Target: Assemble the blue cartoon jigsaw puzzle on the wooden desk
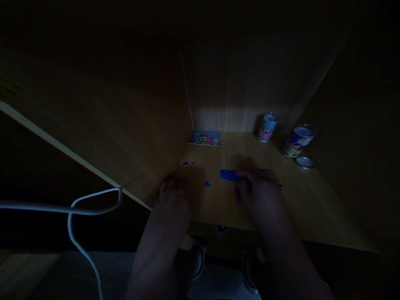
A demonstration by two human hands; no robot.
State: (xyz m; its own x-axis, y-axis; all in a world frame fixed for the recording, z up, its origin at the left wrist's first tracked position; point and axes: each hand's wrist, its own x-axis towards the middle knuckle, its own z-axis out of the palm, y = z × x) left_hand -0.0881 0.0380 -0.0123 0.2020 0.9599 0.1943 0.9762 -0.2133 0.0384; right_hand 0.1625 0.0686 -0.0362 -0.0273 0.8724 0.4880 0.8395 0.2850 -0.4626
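In the dim head view, my right hand (262,191) is over a partly joined blue jigsaw puzzle (229,175), thumb and fingers pinched at its right end. More joined pieces (238,193) extend below that strip, partly hidden by the hand. My left hand (175,195) rests at the left of the wooden surface with curled fingers. A small blue puzzle piece (186,179) shows at its fingertips, mostly covered. Between the hands lies a loose blue piece (208,184). Farther back at the left is a blue and yellow piece cluster (188,164).
A cartoon picture card (205,138) lies at the back left. Two cartoon-printed cans (267,127) (298,141) stand at the back right, with a round metal lid (305,163) near the closer one. Wooden panels enclose the surface. A white cable (84,210) hangs at the left.
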